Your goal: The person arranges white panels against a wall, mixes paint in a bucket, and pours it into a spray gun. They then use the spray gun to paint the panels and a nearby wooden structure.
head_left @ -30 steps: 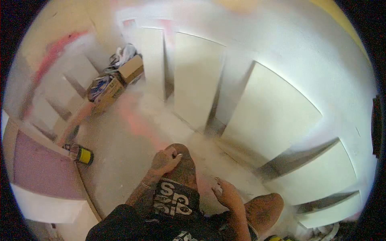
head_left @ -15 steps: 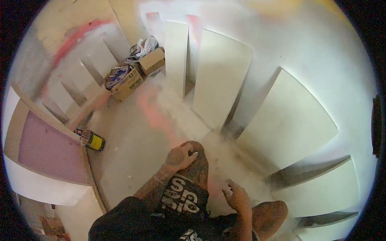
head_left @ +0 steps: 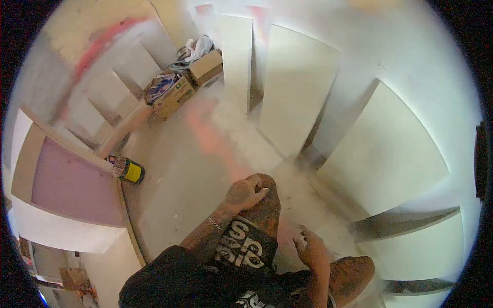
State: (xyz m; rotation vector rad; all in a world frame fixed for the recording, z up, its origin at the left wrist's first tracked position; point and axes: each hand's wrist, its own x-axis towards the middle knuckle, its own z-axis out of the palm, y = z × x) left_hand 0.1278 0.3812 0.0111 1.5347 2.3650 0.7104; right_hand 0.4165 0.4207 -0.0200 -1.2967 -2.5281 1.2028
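My left hand (head_left: 247, 194) rests over my bent left knee (head_left: 264, 184), thumb stretched out and holding nothing. Some of its fingers are hidden against the leg. A bracelet (head_left: 214, 223) circles that wrist. Between my knees, my right hand (head_left: 311, 249) hangs in the air with its fingers apart and slightly bent. It is nearest to my right knee (head_left: 354, 274). Dark shorts with pale lettering (head_left: 241, 244) cover my lap.
Large white panels (head_left: 300, 84) lean along the wall at front and right, including a wide one (head_left: 390, 156). Smaller panels (head_left: 102, 120) line the left wall. Cardboard boxes (head_left: 172, 100) fill the far corner. A yellow-labelled can (head_left: 132, 172) stands beside a purple-faced board (head_left: 77, 187).
The view has turned a little left, so everything sits further right in the picture. My left hand stays on the knee; my right hand keeps nearly the same pose.
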